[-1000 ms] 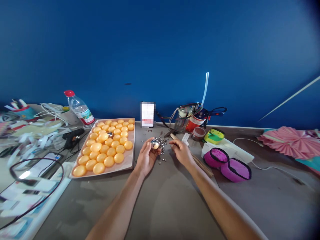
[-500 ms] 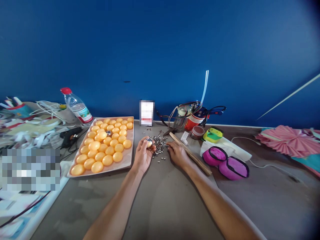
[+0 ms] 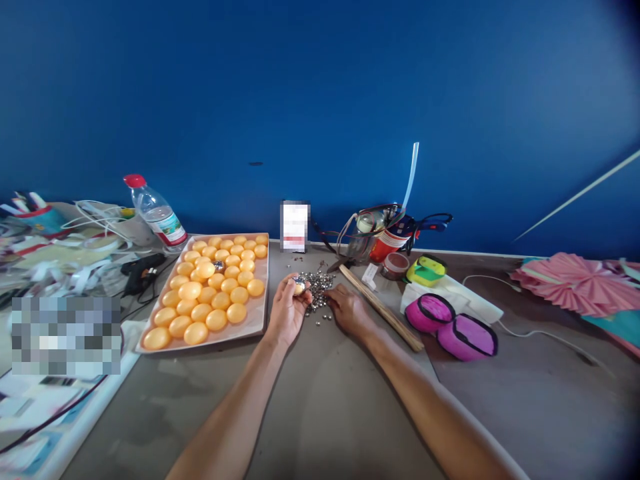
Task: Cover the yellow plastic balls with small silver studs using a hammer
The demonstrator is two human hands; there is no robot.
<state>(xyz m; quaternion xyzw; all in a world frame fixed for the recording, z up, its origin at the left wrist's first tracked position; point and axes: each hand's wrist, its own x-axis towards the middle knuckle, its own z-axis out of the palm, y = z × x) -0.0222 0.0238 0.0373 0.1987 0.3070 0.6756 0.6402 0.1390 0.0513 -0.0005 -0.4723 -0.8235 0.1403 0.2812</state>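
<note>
My left hand is closed round an orange ball partly covered with shiny silver pieces, held just above the table. A heap of small silver studs lies right beside it. My right hand rests on the table at the edge of that heap, fingers curled toward the studs; whether it pinches one I cannot make out. A tray with several plain orange balls and one silver-covered ball lies to the left.
A wooden stick lies right of my right hand. Behind stand a red cup with tools and cables, a tape roll, a water bottle and a glue gun. Pink pouches and paper fans lie right; paper clutter fills the left.
My right hand has come down from the stick onto the table and slid left to the stud heap. My left hand lowered the ball slightly and stayed near the heap.
</note>
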